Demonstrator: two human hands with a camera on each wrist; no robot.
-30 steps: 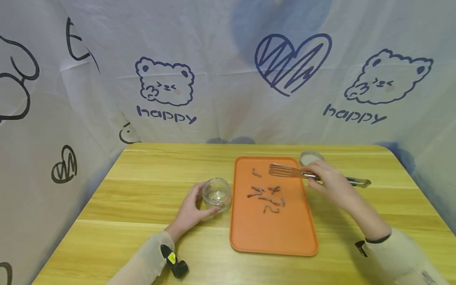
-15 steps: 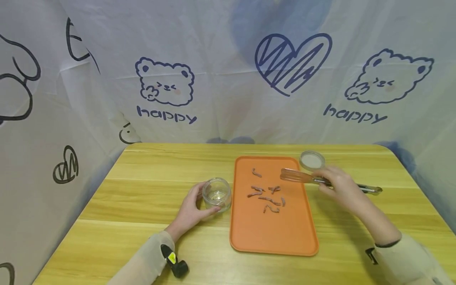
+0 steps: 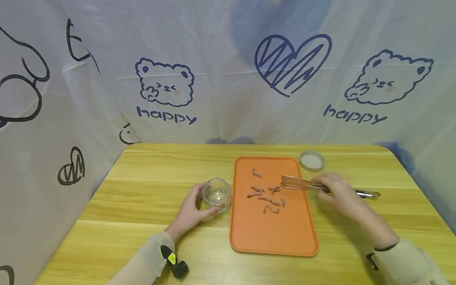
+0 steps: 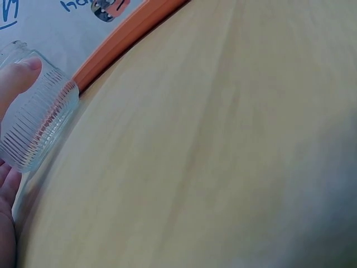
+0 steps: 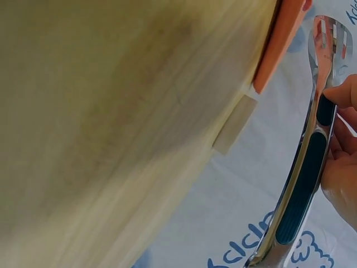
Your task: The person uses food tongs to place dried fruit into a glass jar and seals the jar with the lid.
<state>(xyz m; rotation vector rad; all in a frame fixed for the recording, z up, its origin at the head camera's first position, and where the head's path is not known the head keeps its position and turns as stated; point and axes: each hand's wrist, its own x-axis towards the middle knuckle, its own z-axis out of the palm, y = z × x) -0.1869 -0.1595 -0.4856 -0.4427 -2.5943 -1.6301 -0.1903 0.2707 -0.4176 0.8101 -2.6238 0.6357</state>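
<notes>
In the head view my left hand point(image 3: 190, 209) holds a clear glass jar point(image 3: 216, 194) upright on the table, left of the orange tray point(image 3: 274, 239). Thumb and fingers curve round its ribbed wall point(image 4: 42, 114) in the left wrist view. My right hand point(image 3: 342, 194) grips metal tongs point(image 3: 295, 183) by the middle; dark green grip panels point(image 5: 304, 184) show in the right wrist view. The tongs' slotted ends hover over the tray's right side, with nothing seen between them. Several small brown, twisted strips point(image 3: 270, 200) lie on the tray, one point(image 3: 256, 173) apart near the far end.
A round, shallow lid point(image 3: 312, 161) rests on the table beyond my right hand, by the tray's far right corner. The wooden table point(image 3: 160, 162) ends at a printed cloth backdrop point(image 3: 221, 79).
My right hand and the tongs have shifted right, then slightly nearer to me, ending beside the brown strips. The lid has come into full view. My left hand and the jar have stayed put.
</notes>
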